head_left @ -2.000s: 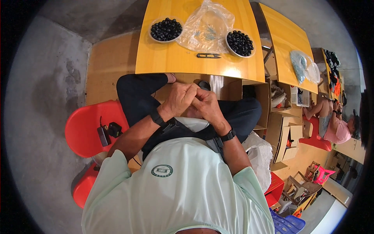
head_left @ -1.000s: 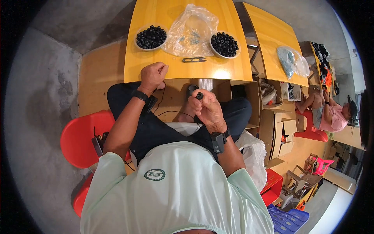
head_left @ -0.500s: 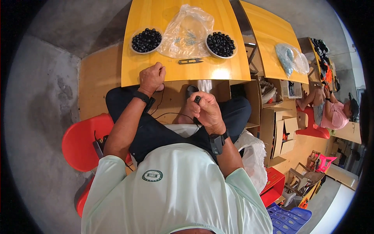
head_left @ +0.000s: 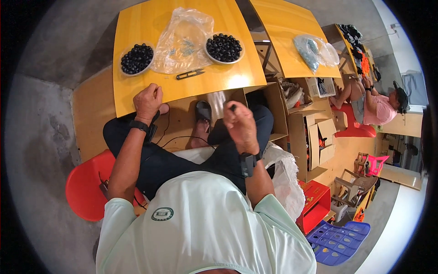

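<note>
My right hand (head_left: 241, 125) is raised over my lap, its thumb and fingers closed on a small black plastic piece (head_left: 233, 108). My left hand (head_left: 148, 101) rests closed at the front edge of the yellow table (head_left: 191, 91); whatever its curled fingers may hold is hidden. On the table, a clear bowl of small black beads (head_left: 137, 59) stands at the left and another bowl of black beads (head_left: 224, 48) at the right. Between them lies a clear plastic bag (head_left: 194, 27) with small greenish bits on it. Black thread snips (head_left: 190, 74) lie in front of the bag.
Another yellow table (head_left: 292, 32) stands to the right with a bag on it (head_left: 310, 50). Open cardboard boxes (head_left: 299, 141) and a white sack (head_left: 285, 178) sit by my right side. A red chair (head_left: 89, 187) is at my left. Farther right, a person (head_left: 381, 107) sits working.
My view has shifted, so the tables appear farther left and slightly tilted. My right hand has turned a little with the black piece still in it. My left hand stays closed at the table edge.
</note>
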### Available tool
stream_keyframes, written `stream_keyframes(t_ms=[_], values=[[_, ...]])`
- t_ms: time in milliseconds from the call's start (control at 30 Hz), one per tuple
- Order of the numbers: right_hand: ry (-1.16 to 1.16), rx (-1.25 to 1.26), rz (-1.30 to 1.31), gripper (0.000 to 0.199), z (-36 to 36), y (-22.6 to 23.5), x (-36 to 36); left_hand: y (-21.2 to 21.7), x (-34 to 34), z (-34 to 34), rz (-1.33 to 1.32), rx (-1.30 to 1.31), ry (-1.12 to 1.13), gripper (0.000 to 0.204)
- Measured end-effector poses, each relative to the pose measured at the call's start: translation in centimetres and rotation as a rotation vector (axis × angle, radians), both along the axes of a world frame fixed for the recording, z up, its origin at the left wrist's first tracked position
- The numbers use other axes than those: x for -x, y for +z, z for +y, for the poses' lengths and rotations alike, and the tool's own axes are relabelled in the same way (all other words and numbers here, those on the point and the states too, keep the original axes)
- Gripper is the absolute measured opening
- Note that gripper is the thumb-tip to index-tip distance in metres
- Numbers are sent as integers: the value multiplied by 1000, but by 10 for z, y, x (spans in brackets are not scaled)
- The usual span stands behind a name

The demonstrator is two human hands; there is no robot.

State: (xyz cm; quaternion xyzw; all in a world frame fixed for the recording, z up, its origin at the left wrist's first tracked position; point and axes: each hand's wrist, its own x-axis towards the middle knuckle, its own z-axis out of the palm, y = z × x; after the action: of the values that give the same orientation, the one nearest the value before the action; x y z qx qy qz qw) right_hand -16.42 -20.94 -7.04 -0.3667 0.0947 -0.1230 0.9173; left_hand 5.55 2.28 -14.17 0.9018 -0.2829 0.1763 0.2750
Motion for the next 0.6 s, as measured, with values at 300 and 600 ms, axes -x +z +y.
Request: stream_keyframes(t_ms=[300, 600], values=[[-482, 261, 109, 35, -101, 16, 42, 2, 2, -4, -16, 60, -58, 11], [-731, 624, 686, 29, -187, -42, 97, 6, 2, -5, -6, 83, -63, 13]])
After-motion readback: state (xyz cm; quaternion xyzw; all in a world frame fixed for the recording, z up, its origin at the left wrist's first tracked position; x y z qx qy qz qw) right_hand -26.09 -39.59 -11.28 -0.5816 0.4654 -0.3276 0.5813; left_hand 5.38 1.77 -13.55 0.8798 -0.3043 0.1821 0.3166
